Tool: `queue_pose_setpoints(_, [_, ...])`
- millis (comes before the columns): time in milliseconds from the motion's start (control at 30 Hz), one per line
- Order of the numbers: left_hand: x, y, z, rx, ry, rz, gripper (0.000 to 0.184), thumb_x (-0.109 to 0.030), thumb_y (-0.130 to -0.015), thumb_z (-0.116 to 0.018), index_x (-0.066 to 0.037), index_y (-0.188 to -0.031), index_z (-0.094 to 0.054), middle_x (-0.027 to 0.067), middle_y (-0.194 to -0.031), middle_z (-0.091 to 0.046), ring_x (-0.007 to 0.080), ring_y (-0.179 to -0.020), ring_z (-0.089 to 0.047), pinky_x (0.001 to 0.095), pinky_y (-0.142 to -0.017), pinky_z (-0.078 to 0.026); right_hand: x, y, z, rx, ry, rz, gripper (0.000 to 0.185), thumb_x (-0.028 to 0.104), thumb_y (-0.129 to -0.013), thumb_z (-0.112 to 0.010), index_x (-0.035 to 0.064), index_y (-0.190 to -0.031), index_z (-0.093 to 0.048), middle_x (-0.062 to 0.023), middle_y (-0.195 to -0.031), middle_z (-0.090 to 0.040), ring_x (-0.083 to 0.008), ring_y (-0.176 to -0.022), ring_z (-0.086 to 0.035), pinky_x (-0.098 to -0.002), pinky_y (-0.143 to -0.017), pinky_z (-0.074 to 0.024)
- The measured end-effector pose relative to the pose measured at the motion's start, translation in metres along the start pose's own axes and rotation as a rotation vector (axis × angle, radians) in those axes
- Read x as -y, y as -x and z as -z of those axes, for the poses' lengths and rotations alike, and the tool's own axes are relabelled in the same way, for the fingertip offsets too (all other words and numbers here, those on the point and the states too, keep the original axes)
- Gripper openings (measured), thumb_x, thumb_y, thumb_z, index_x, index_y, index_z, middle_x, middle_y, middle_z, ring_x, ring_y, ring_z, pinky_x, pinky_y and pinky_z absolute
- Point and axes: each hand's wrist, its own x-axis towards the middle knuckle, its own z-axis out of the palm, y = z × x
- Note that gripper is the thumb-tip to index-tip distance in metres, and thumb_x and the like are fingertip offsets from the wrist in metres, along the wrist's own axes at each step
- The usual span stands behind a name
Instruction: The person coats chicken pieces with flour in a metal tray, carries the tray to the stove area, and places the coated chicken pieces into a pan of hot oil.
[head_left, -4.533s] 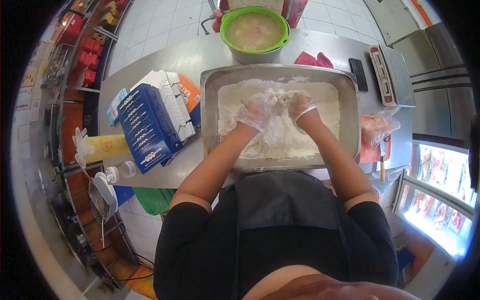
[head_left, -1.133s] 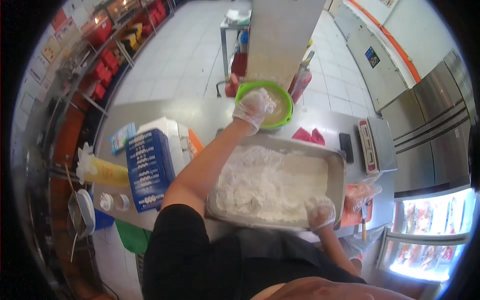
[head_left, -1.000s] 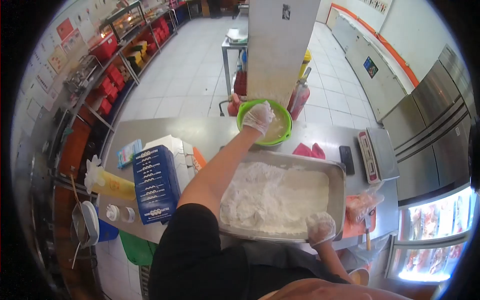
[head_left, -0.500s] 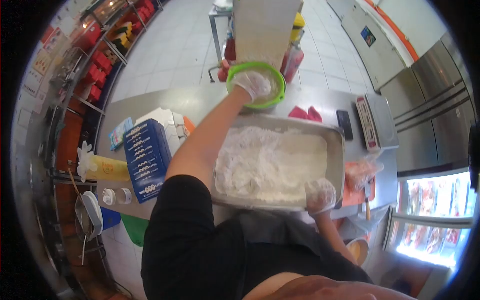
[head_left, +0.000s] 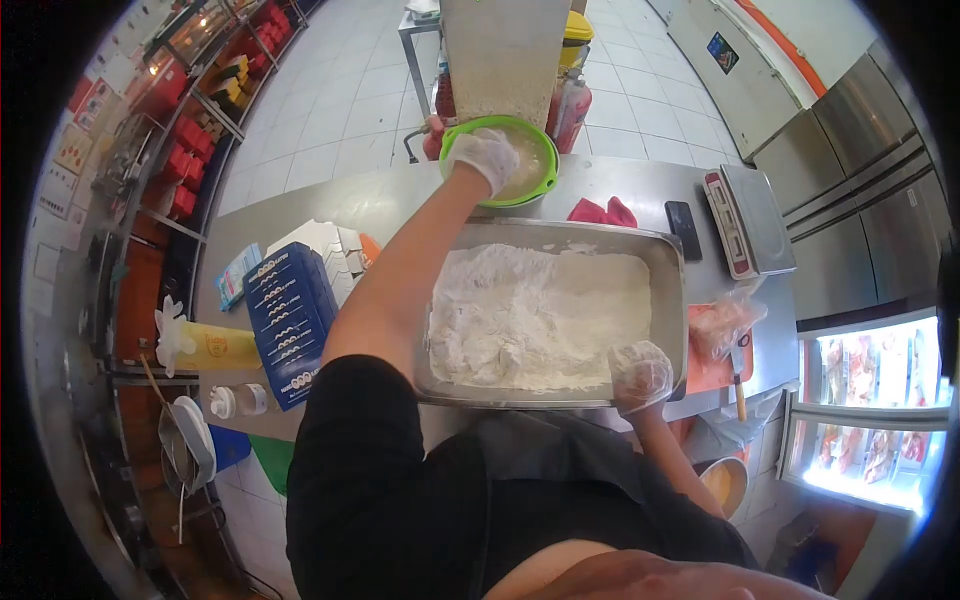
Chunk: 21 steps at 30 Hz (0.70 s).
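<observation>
Reaching over bowl (head_left: 551, 181), left hand (head_left: 484, 158) curled, right hand (head_left: 640, 374) bent at tray (head_left: 668, 290); both grips unclear

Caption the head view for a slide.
Gloved left hand over a green bowl, right hand at a tray of flour.

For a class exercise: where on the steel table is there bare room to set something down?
The widest bare patch of the steel table lies between the white box and the green-rimmed bowl. A narrower strip runs behind the red cloth. Phone, scale and orange board crowd one end; blue box and bottle the other.
</observation>
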Motion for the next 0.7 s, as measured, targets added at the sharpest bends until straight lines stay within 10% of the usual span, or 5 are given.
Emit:
queue_pose_setpoints(133, [-0.008,0.064,0.048,-0.3,0.241,0.073,0.022,-0.025,-0.089,-0.049,-0.013,-0.09,-0.068,0.0086,-0.088,-0.067,0.0288,-0.082,-0.066,0.0398,-0.068,-0.052,0.003,-0.016,0.011,0.173,-0.033,-0.025,0.036,0.021,-0.08,-0.051,0.0221,-0.113,-0.064,-0.0088,-0.097,-0.061,-0.031,-0.096,-0.055,-0.0457,-0.086,-0.042])
queue_pose_setpoints(300, [-0.056,0.169,-0.027,0.137,0.541,0.002,0.028,-0.029,-0.089,-0.046,-0.01,-0.094,-0.067,0.0193,-0.084,-0.065,0.0332,-0.081,-0.065,0.043,-0.073,-0.05,-0.03,-0.021,-0.048,0.488,0.018,0.293,0.041,0.019,-0.083,-0.05,0.0131,-0.123,-0.054,-0.0117,-0.097,-0.06,-0.0297,-0.086,-0.058,-0.0423,-0.072,-0.0477])
queue_pose_setpoints(467, [-0.096,0.223,-0.114,0.31,0.457,-0.189,0.03,-0.029,-0.088,-0.047,-0.008,-0.095,-0.067,0.0219,-0.086,-0.065,0.0357,-0.085,-0.064,0.0426,-0.077,-0.05,0.044,-0.081,-0.081,0.53,-0.722,0.299,0.033,0.024,-0.079,-0.057,0.0081,-0.107,-0.061,-0.0137,-0.086,-0.064,-0.0315,-0.076,-0.06,-0.0427,-0.073,-0.0477])
queue_pose_setpoints(700, [-0.096,0.215,-0.133,0.397,0.527,-0.092,0.03,-0.029,-0.088,-0.048,-0.007,-0.096,-0.067,0.022,-0.089,-0.065,0.0358,-0.087,-0.064,0.0421,-0.079,-0.05,0.127,-0.111,-0.079,0.633,-0.017,0.504,0.023,0.024,-0.072,-0.058,0.0068,-0.084,-0.068,-0.0151,-0.09,-0.066,-0.0317,-0.086,-0.062,-0.0409,-0.076,-0.0493])
